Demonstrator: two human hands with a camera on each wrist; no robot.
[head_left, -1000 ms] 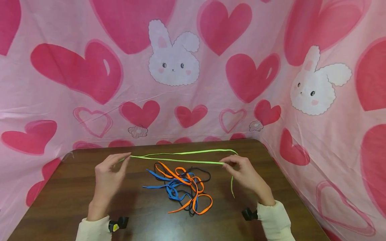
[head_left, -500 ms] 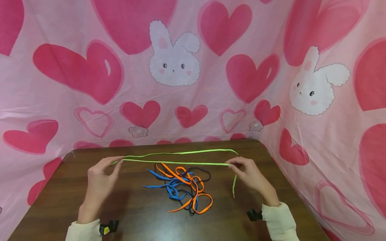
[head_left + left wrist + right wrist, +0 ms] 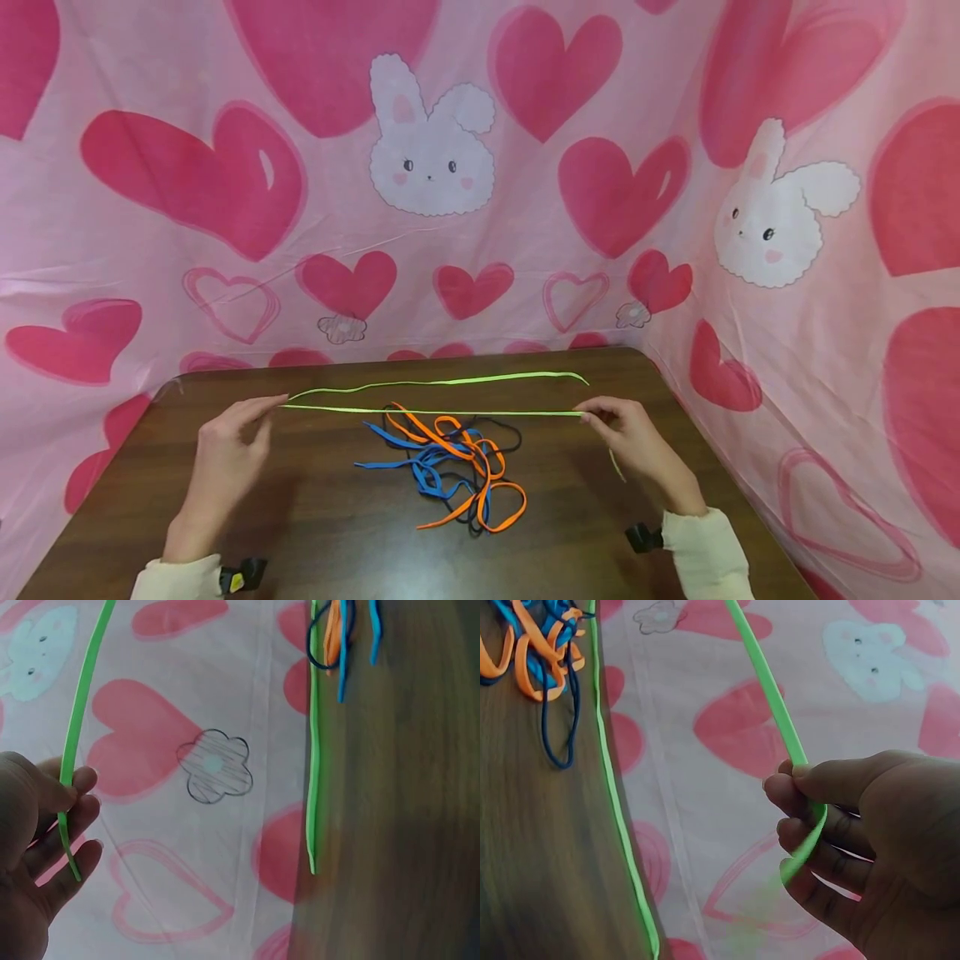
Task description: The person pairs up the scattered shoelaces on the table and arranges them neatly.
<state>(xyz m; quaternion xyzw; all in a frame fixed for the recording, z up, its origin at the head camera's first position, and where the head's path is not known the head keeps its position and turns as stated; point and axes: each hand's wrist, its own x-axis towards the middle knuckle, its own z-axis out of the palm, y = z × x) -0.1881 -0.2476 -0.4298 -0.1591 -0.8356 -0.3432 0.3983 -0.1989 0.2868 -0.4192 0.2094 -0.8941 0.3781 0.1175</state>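
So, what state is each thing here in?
Held lime-green shoelace: lifted, pulled straight
Left hand: pinching that shoelace near one end
Right hand: pinching it too, a short tail dangling beyond the grip
Second lime-green shoelace: lying loose, stretched out
Orange shoelace: looped, in the tangle
Blue shoelace: tangled, two ends sticking out
Dark shoelace: looped, in the same tangle
Heart-print backdrop: hanging, creased
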